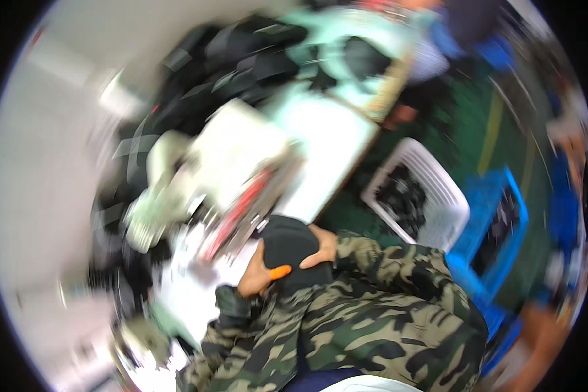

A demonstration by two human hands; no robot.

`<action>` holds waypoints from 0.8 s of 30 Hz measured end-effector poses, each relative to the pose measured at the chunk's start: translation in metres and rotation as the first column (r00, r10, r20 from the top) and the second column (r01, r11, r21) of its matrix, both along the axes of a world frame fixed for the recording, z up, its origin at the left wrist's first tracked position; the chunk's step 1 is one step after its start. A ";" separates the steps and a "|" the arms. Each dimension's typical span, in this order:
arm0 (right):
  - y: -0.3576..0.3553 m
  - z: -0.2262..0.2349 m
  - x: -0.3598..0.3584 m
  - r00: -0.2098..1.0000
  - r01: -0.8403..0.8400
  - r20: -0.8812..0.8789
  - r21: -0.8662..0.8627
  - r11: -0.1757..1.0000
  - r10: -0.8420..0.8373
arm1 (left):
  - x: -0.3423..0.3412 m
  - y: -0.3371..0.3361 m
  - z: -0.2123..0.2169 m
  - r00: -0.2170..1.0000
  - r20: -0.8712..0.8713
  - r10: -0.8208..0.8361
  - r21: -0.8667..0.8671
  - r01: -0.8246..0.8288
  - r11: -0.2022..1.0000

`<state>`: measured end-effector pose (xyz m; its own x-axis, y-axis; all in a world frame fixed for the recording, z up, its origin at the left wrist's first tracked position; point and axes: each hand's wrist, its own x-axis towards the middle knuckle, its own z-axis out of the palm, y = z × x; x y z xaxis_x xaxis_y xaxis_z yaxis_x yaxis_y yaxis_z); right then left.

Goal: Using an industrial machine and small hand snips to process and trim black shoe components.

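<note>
The picture is smeared by motion. My left hand (255,277) and my right hand (321,249) both grip a bunched piece of black fabric (287,243) close to my chest, left hand under it, right hand on its right side. A small orange object (281,272) sticks out beside my left fingers; I cannot tell what it is. Camouflage sleeves (372,307) cover both forearms. Just beyond the fabric stands a white sewing machine (235,160) on a white table (326,150).
A white slatted basket (438,189) with dark pieces in it sits on the green floor at the right, next to a blue crate (503,222). Piles of black fabric (242,59) lie behind the machine. Another person in blue is at the far top right.
</note>
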<state>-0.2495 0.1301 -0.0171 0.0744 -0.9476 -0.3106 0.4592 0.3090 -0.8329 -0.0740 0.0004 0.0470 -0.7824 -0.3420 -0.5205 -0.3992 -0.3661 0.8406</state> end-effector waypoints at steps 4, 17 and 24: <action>-0.064 0.045 0.058 0.905 -0.274 -0.389 -0.227 0.934 0.171 | 0.110 -0.015 0.012 0.988 -0.078 0.133 -0.293 -0.150 0.944; -0.150 -0.043 0.222 0.464 -0.710 -0.877 -0.453 0.540 -0.125 | 0.252 0.005 -0.135 0.362 -0.467 0.807 -0.052 -0.922 0.383; -0.166 0.006 0.236 0.318 -0.755 -0.924 -0.383 0.532 -0.214 | 0.223 -0.019 -0.130 0.457 -0.508 0.730 -0.187 -0.886 0.425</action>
